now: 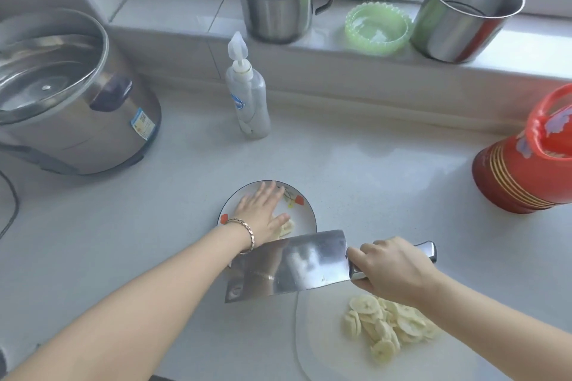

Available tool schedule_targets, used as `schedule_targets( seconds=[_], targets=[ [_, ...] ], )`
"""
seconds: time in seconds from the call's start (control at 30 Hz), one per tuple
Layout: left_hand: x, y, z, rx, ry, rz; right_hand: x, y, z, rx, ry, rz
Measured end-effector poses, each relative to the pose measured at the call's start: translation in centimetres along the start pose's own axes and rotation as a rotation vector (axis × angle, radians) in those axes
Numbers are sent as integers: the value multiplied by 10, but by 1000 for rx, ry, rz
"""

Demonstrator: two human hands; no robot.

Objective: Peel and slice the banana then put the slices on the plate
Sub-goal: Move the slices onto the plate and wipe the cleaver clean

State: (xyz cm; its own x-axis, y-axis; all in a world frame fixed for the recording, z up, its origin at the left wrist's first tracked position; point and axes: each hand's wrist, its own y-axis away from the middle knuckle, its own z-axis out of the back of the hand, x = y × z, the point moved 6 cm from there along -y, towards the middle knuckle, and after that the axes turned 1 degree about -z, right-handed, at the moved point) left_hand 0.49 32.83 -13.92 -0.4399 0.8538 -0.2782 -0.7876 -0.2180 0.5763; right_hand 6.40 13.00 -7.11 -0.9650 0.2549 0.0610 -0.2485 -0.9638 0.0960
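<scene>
item one, our left hand (263,210): fingers straight and spread, palm down over the plate (307,216), gripping nothing. item two, our right hand (393,269): curled round the handle of the cleaver (284,266), whose blade hangs broadside over the plate's near rim. item three, a few banana slices (287,227) on the plate by our left thumb. item four, sliced banana pile (387,325) on the white cutting board (322,356), which lies on the surface (371,170).

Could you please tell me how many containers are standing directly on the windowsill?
3: a handled steel mug at left, a green glass bowl in the middle, a steel pot at right. Others may lie outside the frame.
</scene>
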Motion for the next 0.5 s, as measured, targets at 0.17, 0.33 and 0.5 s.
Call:
schedule_targets(
  seconds=[0.17, 0.33, 0.5],
  targets=[
    [-2, 18, 51, -116, 303, 45, -6, 21, -8, 297, -173, -332],
    [-8, 55, 96, -685, 500, 5, 16, 35, -27, 471, -1276, -908],
    [-64, 82, 30, -642, -16, -466, 34, 30, -24, 484, -1695, -1013]
  ],
)
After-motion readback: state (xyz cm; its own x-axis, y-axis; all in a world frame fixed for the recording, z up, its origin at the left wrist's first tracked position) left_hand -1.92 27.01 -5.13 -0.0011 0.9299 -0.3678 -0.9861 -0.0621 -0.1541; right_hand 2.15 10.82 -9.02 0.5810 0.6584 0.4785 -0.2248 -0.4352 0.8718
